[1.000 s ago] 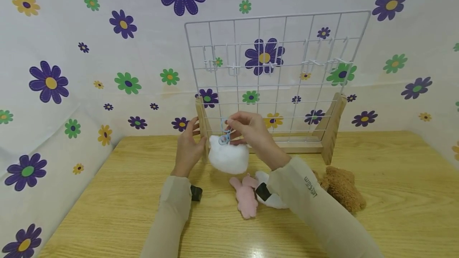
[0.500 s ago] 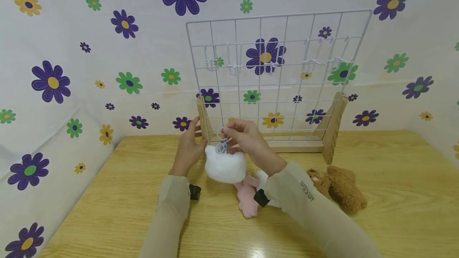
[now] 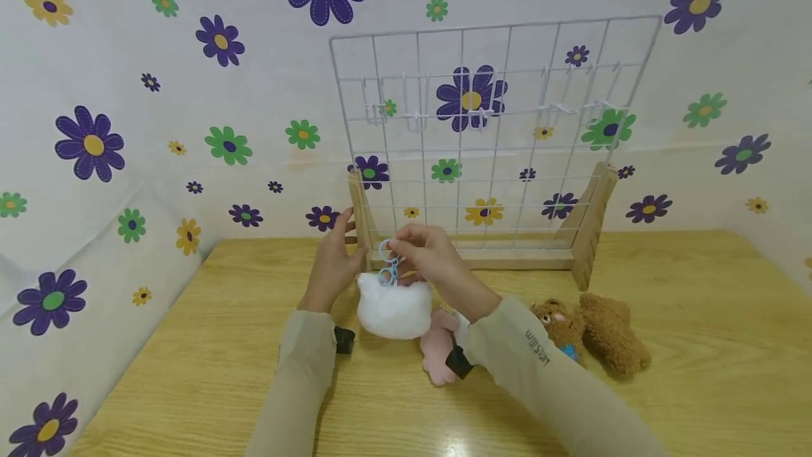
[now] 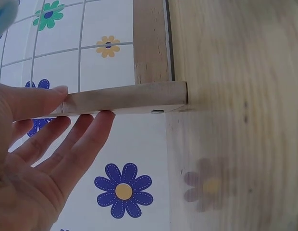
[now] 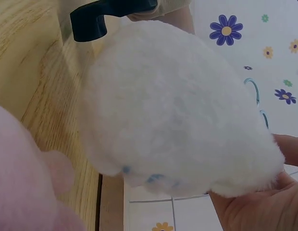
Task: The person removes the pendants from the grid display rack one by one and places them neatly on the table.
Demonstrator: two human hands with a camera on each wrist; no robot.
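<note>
My right hand (image 3: 434,259) pinches the light-blue key ring (image 3: 386,251) of a white plush keychain (image 3: 395,312), which hangs below the fingers just over the table. In the right wrist view the fluffy white plush (image 5: 173,110) fills the middle and hides part of the hand (image 5: 269,207). My left hand (image 3: 331,266) grips the left wooden leg (image 3: 360,210) of a wire grid rack. The left wrist view shows the thumb on one side of that wooden leg (image 4: 125,97) and fingertips on the other.
The white wire grid (image 3: 501,161) carries several hooks (image 3: 415,115) in its upper part. A pink plush (image 3: 438,351) lies beside the right wrist, a white thing mostly hidden behind the sleeve. Brown plush bears (image 3: 612,333) lie to the right on the wooden table (image 3: 190,344).
My right hand has lowered the white plush keychain and brought it slightly left, away from the grid. The left hand stays on the wooden leg. More of the brown bears shows.
</note>
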